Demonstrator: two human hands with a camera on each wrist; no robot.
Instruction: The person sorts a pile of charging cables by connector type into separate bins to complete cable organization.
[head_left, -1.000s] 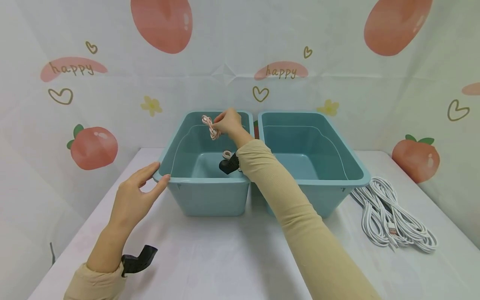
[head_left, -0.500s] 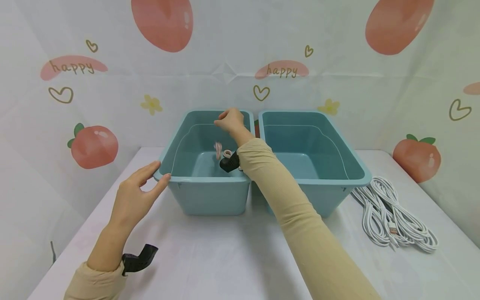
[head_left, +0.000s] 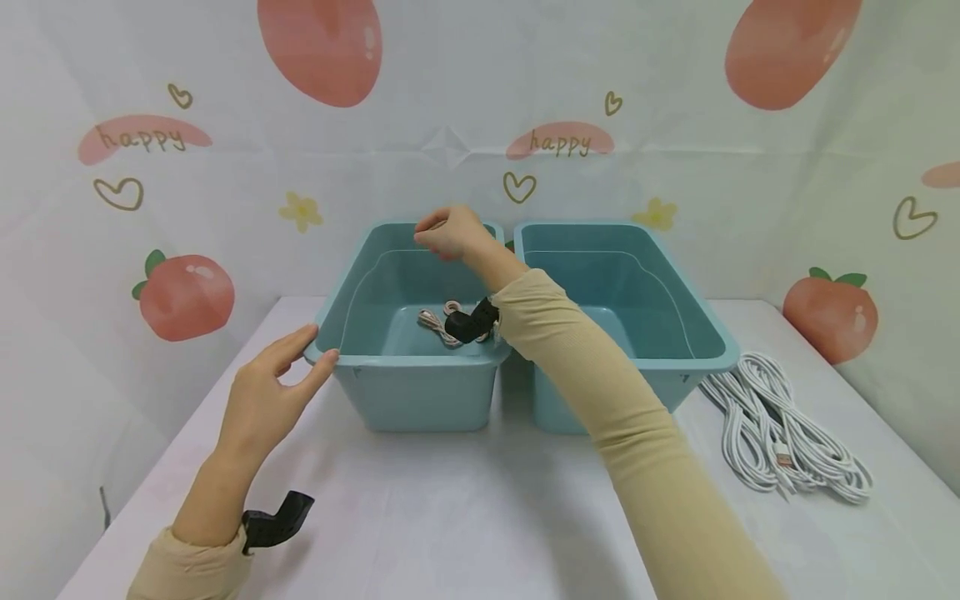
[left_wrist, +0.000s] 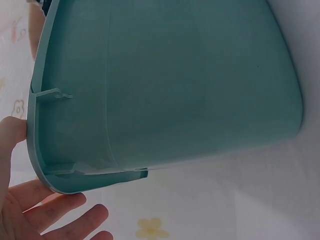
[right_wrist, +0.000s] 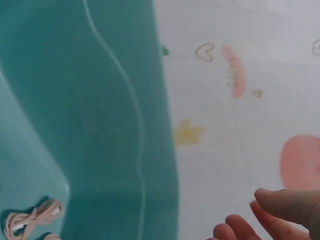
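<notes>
My right hand (head_left: 453, 233) is raised above the far part of the left blue-green tub (head_left: 420, 396), holding nothing. In the right wrist view, a gap shows between its thumb (right_wrist: 287, 202) and fingertips. Below it, a bundled pale pink cable (head_left: 438, 327) lies on the tub's floor, beside a small coiled cable (head_left: 452, 307); the right wrist camera hides part of that area in the head view. At the tub's near left corner, my left hand (head_left: 262, 400) touches the rim, thumb to the front side and fingers spread along the left.
A second blue-green tub (head_left: 637, 367) stands close to the right of the first. Beyond it, several long white cables (head_left: 787, 442) lie bundled on the white tabletop (head_left: 435, 517). A printed cloth (head_left: 420, 75) hangs behind the tubs.
The right hand let go of the pale pink cable, which fell to the floor of the left tub. That hand then shifted slightly up. My left hand stayed on the rim.
</notes>
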